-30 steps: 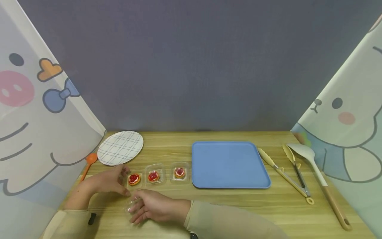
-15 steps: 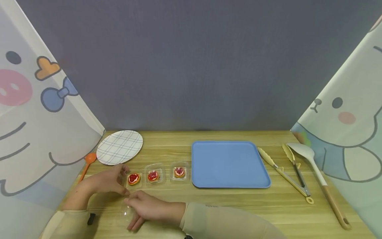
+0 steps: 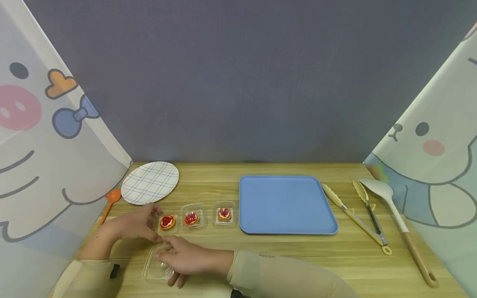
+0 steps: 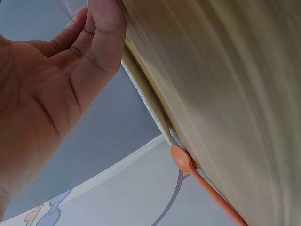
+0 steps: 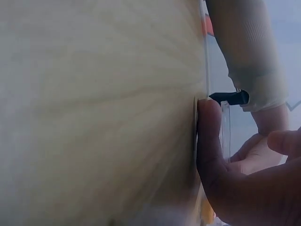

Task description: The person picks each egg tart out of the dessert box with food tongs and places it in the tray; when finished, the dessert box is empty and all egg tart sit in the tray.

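In the head view, a small clear plastic container with a red-topped tart point(image 3: 167, 222) inside stands at the left. My left hand point(image 3: 138, 224) grips this container at its left and front sides. A bit of its clear plastic point(image 4: 73, 6) shows above the fingers in the left wrist view. In front of it lies the clear lid point(image 3: 153, 269), close over the wood, and my right hand point(image 3: 184, 255) holds its right edge. From the right wrist, a finger point(image 5: 209, 129) is seen beneath the clear plastic, the thumb point(image 5: 282, 142) on the other side.
Two more clear boxes with tarts, the middle one point(image 3: 193, 205) and the right one point(image 3: 225, 227), stand in line. Further right are a blue tray point(image 3: 287, 205), tongs point(image 3: 359, 223) and a white turner point(image 3: 387, 203). A checked plate point(image 3: 150, 184) and orange spoon point(image 3: 113, 197) lie back left.
My right hand dipped slightly toward the front, then came back up a little. The clear lid has tipped down toward the front left and now lies flatter. My left hand stays put.
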`<state>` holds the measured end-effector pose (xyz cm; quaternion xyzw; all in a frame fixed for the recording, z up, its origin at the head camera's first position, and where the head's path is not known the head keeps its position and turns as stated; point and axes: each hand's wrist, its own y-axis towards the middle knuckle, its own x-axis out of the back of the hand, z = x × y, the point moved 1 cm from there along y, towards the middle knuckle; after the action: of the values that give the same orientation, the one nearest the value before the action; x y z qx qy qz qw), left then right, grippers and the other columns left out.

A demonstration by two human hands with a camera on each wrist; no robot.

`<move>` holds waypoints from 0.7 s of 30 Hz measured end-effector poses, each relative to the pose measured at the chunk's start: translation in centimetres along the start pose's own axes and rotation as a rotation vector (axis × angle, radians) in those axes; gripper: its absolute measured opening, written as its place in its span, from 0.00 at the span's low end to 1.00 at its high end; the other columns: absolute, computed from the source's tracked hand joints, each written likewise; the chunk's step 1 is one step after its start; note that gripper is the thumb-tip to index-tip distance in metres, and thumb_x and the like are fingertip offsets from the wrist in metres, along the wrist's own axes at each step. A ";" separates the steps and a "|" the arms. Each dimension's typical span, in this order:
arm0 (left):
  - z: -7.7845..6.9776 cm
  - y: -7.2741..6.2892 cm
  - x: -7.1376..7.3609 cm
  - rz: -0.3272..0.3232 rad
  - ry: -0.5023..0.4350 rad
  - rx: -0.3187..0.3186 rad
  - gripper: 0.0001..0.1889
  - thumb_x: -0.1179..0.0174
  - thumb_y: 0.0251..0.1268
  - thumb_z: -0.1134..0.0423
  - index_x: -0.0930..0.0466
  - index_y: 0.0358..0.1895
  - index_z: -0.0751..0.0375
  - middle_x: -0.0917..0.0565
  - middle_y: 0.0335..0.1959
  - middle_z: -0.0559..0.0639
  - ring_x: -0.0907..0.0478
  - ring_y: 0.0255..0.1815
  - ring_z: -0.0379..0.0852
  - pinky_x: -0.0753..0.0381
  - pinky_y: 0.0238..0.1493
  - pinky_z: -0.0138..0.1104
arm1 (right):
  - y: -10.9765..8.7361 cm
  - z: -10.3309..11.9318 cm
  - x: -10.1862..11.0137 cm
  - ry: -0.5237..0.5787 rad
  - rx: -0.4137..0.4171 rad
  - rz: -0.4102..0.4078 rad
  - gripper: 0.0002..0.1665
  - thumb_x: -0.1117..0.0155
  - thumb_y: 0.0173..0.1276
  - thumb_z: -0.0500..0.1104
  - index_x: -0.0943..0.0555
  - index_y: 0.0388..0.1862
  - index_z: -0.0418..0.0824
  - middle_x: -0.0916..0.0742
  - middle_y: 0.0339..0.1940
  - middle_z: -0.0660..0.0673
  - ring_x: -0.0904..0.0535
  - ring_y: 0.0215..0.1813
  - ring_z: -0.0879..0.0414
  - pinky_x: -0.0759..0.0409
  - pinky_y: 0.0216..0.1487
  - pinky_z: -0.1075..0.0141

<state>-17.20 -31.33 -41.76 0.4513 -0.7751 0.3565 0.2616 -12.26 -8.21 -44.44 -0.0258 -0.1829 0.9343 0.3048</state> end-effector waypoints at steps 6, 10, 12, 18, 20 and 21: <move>0.1 -0.1 0.1 0.002 0.020 0.000 0.52 0.17 0.48 0.53 0.37 0.71 0.74 0.25 0.64 0.70 0.21 0.53 0.54 0.19 0.50 0.40 | -0.5 0.0 0.9 -0.086 0.003 -0.012 0.40 0.42 0.83 0.58 0.42 0.87 0.49 0.26 0.79 0.47 0.10 0.27 0.50 0.13 0.24 0.59; -0.1 -0.5 0.4 0.003 0.034 -0.009 0.57 0.16 0.50 0.49 0.41 0.75 0.74 0.26 0.68 0.71 0.19 0.59 0.59 0.17 0.56 0.47 | -1.2 0.2 2.0 -0.150 0.015 -0.020 0.40 0.43 0.83 0.59 0.41 0.87 0.50 0.28 0.83 0.47 0.10 0.26 0.53 0.13 0.26 0.61; -0.7 -0.7 0.7 -0.010 0.048 -0.011 0.59 0.16 0.49 0.47 0.43 0.77 0.74 0.27 0.70 0.71 0.19 0.62 0.62 0.17 0.58 0.50 | -1.6 0.4 2.7 -0.208 0.035 -0.039 0.40 0.43 0.83 0.60 0.39 0.86 0.50 0.27 0.83 0.48 0.10 0.26 0.55 0.13 0.28 0.63; -2.6 -0.4 1.3 -0.067 0.111 -0.049 0.60 0.17 0.48 0.48 0.43 0.78 0.74 0.29 0.72 0.74 0.23 0.67 0.73 0.17 0.61 0.61 | -3.5 1.9 5.1 -0.315 0.123 -0.102 0.36 0.41 0.83 0.58 0.34 0.83 0.50 0.20 0.76 0.49 0.10 0.28 0.56 0.15 0.30 0.65; -3.0 0.0 1.2 -0.084 0.144 -0.073 0.59 0.17 0.48 0.47 0.41 0.77 0.74 0.27 0.71 0.73 0.24 0.69 0.72 0.19 0.63 0.62 | -3.9 2.6 6.0 -0.320 0.164 -0.109 0.34 0.41 0.83 0.56 0.33 0.82 0.48 0.20 0.76 0.45 0.10 0.30 0.55 0.13 0.31 0.64; -3.2 0.2 1.1 -0.086 0.153 -0.081 0.59 0.17 0.48 0.46 0.40 0.78 0.74 0.27 0.72 0.72 0.25 0.70 0.72 0.20 0.64 0.63 | -4.0 2.9 6.4 -0.325 0.182 -0.111 0.34 0.41 0.84 0.56 0.33 0.82 0.48 0.21 0.76 0.43 0.09 0.31 0.55 0.13 0.33 0.63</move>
<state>-17.59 -29.36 -39.07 0.4448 -0.7465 0.3468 0.3530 -15.70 -2.42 -39.92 0.1632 -0.1455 0.9207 0.3232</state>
